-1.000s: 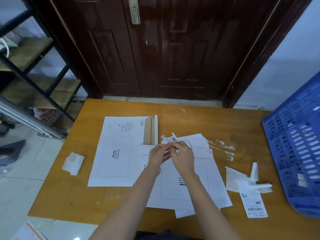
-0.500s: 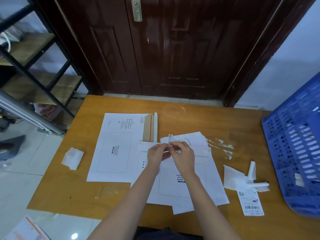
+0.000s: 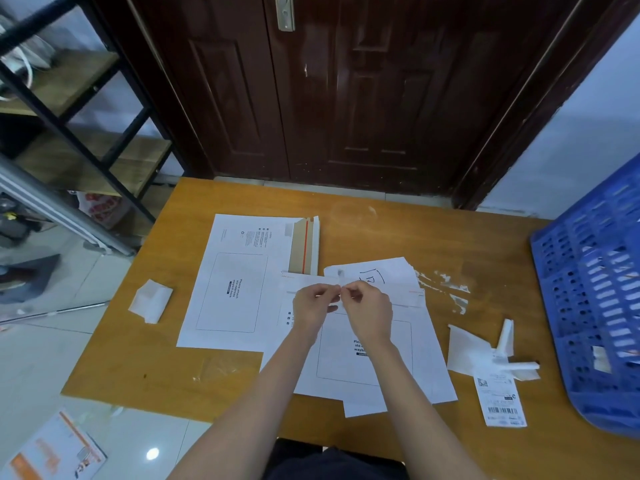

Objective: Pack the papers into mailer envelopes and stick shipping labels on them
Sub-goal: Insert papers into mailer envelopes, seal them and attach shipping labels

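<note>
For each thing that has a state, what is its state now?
left hand: fingertips pinched, what it holds cannot be told
right hand: fingertips pinched against the left
near mailer envelope: flat under both hands
far mailer envelope: flap open, red strip showing
shipping label: loose on table
door: closed
</note>
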### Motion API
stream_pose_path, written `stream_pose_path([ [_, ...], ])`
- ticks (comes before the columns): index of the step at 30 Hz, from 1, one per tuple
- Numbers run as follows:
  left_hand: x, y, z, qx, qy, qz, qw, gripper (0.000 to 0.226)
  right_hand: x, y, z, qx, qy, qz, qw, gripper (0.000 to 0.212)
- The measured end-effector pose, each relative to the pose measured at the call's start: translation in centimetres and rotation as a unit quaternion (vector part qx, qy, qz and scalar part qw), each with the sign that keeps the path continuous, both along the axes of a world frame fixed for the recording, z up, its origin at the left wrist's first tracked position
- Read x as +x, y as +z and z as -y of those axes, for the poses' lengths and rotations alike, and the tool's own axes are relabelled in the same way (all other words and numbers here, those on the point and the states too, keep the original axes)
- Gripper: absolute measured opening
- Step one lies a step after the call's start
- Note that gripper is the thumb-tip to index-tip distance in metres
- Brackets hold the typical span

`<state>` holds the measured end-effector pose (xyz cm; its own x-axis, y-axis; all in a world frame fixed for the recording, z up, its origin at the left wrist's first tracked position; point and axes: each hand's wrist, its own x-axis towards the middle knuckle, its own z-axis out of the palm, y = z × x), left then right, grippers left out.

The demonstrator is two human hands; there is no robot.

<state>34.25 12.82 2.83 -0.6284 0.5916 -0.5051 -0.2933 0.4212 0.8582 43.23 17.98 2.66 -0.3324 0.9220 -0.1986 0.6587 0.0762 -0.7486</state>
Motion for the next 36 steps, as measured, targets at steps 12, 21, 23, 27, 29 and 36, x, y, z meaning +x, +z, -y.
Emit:
stream_pose_path([
  [12,0.3,-0.3,-0.7,-0.023,-0.055,-0.072,0.996,0.019,-0.1,0.7,-0.6,-0.044,-0.027,0.024,0.998,0.014],
  [21,0.3,-0.4,-0.9,-0.016,-0.084,-0.009,0.996,0.019,-0.2,0.9,-1.4,-0.224,-0.074,-0.084,0.968,0.028],
  [23,0.4,-0.5,-1.0,-0.034,-0.099,-0.005,0.994,0.018,-0.2,0.7,-1.5,-0.245,-0.078,-0.092,0.962,0.022],
  [27,0.0,-0.4,-1.1,-0.041,-0.122,0.001,0.992,0.018,-0.1,0.2,-1.7,-0.268,-0.066,-0.150,0.949,0.020],
  [29,-0.3,-0.4,-1.2,-0.044,-0.130,0.014,0.990,0.019,-0.1,0.2,-1.9,-0.278,-0.069,-0.165,0.944,0.014],
  [36,-0.3,-0.4,-1.6,-0.038,-0.150,0.043,0.987,0.021,0.5,-0.1,-2.7,-0.338,-0.063,-0.194,0.919,0.011],
])
